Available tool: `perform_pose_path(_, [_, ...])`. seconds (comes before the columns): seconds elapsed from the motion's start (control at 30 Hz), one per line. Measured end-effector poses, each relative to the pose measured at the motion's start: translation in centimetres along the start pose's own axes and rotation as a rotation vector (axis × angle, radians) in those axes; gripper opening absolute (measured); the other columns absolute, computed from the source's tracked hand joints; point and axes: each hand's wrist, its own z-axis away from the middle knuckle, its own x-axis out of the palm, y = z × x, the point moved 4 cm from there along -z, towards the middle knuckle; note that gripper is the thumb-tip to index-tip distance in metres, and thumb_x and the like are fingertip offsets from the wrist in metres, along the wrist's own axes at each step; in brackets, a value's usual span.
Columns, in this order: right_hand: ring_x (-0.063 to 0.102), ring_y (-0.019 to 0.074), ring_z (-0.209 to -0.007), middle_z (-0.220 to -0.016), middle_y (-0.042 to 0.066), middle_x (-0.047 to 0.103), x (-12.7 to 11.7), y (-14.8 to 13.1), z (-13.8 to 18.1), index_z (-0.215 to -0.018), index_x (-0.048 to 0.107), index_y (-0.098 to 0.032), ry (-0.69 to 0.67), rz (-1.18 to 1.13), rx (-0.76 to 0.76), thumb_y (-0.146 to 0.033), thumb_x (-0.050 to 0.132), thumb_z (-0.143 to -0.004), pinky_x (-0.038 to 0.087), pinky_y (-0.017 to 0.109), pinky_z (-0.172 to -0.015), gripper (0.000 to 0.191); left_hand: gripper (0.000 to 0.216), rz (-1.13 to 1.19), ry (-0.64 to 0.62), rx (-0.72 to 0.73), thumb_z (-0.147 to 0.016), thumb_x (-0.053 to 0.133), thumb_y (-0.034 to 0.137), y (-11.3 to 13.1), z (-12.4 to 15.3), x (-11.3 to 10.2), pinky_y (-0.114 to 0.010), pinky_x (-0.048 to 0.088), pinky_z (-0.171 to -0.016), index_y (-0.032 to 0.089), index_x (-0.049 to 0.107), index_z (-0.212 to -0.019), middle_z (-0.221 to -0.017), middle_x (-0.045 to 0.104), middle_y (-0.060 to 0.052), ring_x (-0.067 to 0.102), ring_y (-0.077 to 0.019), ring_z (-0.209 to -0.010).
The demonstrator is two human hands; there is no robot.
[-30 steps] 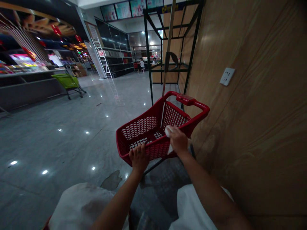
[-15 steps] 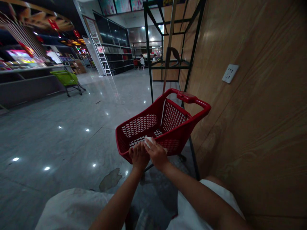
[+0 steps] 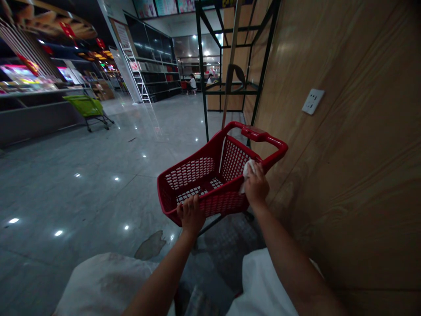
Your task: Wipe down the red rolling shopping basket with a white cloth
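In front of me stands a red plastic shopping cart [image 3: 226, 199] with a lattice basket and a looped handle at its far right. My left hand [image 3: 191, 214] is closed over the near rim, toward the front corner, fingers curled inside. Farther along the same rim, close to the handle end, my right hand [image 3: 257, 186] presses a crumpled white cloth [image 3: 249, 168] against the edge. Part of the cloth hangs down outside the basket wall. No goods show in the basket.
A wooden wall with a socket [image 3: 313, 101] rises close on the right. Behind the cart stands a dark metal frame [image 3: 201, 79] with a pole. A green cart [image 3: 86, 106], a ladder [image 3: 138, 79] and shelves are farther left. Seated people [image 3: 192, 83] are in the distance.
My right hand has slid the white cloth along the near rim, away from my left hand and toward the handle. My left hand keeps its place on the rim.
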Motion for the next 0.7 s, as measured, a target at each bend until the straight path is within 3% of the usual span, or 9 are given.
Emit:
perform_pose_path(0.2, [0.035, 0.0231, -0.137, -0.137, 0.006, 0.055, 4.1, -10.8, 7.3, -0.129, 0.058, -0.022, -0.326, -0.213, -0.387, -0.007, 0.044, -0.088, 0.047, 0.036, -0.1, 0.046, 0.041, -0.006, -0.003, 0.003, -0.079, 0.051, 0.024, -0.2, -0.3, -0.1, -0.045, 0.022, -0.101, 0.017, 0.054, -0.119, -0.11, 0.064, -0.013, 0.052, -0.0268, -0.104])
perform_pose_path(0.33, [0.032, 0.0232, -0.138, -0.144, 0.007, 0.047, 4.3, -13.5, 9.0, -0.135, 0.051, -0.022, -0.43, -0.257, -0.488, -0.009, 0.046, -0.088, 0.049, 0.035, -0.096, 0.049, 0.038, 0.005, -0.025, 0.014, -0.083, 0.049, 0.024, -0.9, -0.2, -0.2, -0.044, 0.023, -0.1, 0.017, 0.054, -0.119, -0.11, 0.064, -0.012, 0.052, -0.0261, -0.106])
perform_pose_path(0.47, [0.041, 0.0226, -0.133, -0.14, 0.003, 0.052, 3.2, -10.4, 6.2, -0.129, 0.057, -0.027, -0.402, -0.206, -0.441, -0.012, 0.049, -0.088, 0.047, 0.036, -0.098, 0.044, 0.043, 0.02, -0.022, 0.013, -0.077, 0.052, 0.022, -1.4, -0.1, -0.4, -0.044, 0.024, -0.1, 0.017, 0.054, -0.119, -0.112, 0.063, -0.012, 0.052, -0.0264, -0.106])
perform_pose_path(0.63, [0.04, 0.023, -0.133, -0.134, 0.004, 0.057, 1.1, -3.2, 1.5, -0.125, 0.062, -0.024, -0.181, -0.1, -0.155, -0.003, 0.047, -0.081, 0.041, 0.038, -0.106, 0.05, 0.047, 0.018, -0.02, 0.015, -0.072, 0.053, 0.019, -1.2, -0.1, -0.4, -0.044, 0.024, -0.1, 0.016, 0.055, -0.119, -0.111, 0.063, -0.013, 0.053, -0.0271, -0.105])
perform_pose_path(0.7, [0.035, 0.0242, -0.136, -0.137, 0.006, 0.054, 0.4, -1.5, 0.4, -0.124, 0.062, -0.021, -0.078, -0.078, -0.067, -0.002, 0.045, -0.08, 0.039, 0.041, -0.107, 0.051, 0.048, 0.011, -0.034, 0.008, -0.071, 0.052, 0.019, -1.0, -0.2, -0.4, -0.044, 0.025, -0.1, 0.015, 0.054, -0.119, -0.111, 0.063, -0.014, 0.052, -0.0272, -0.105])
